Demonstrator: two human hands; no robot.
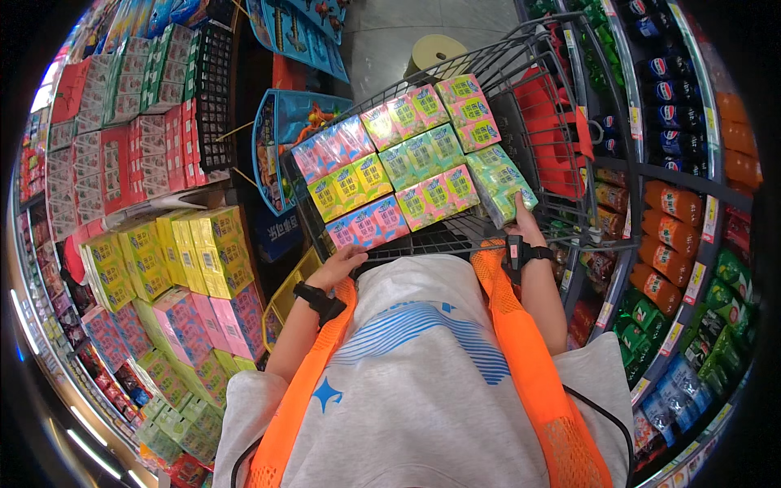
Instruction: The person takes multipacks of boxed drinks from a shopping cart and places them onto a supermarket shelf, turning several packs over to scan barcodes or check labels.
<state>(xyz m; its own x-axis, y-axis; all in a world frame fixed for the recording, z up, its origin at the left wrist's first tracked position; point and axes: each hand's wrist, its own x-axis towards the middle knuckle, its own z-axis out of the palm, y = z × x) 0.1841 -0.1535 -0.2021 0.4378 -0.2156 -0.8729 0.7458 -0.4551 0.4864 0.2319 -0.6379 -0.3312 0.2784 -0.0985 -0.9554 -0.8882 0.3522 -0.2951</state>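
Observation:
My right hand (523, 224) grips the near end of a green shrink-wrapped pack of drink cartons (499, 177), thumb on top and its other fingers hidden. The pack sits tilted at the right of a grey wire shopping cart (427, 247). At the cart's near left side, my left hand (339, 266) is by a pink and blue carton pack (368, 223); its fingertips are partly hidden, so its hold is unclear. Yellow-green packs (349, 188), pink-green packs (437, 196) and another green pack (422, 156) lie in rows in the cart.
Stacked yellow cartons (210, 250) and pink and blue cartons (189, 323) stand on the left. Blue display trays (293, 140) jut beside the cart. Bottles of cola (668, 116) and orange drink (665, 244) fill shelves on the right. A round beige object (436, 52) stands beyond the cart.

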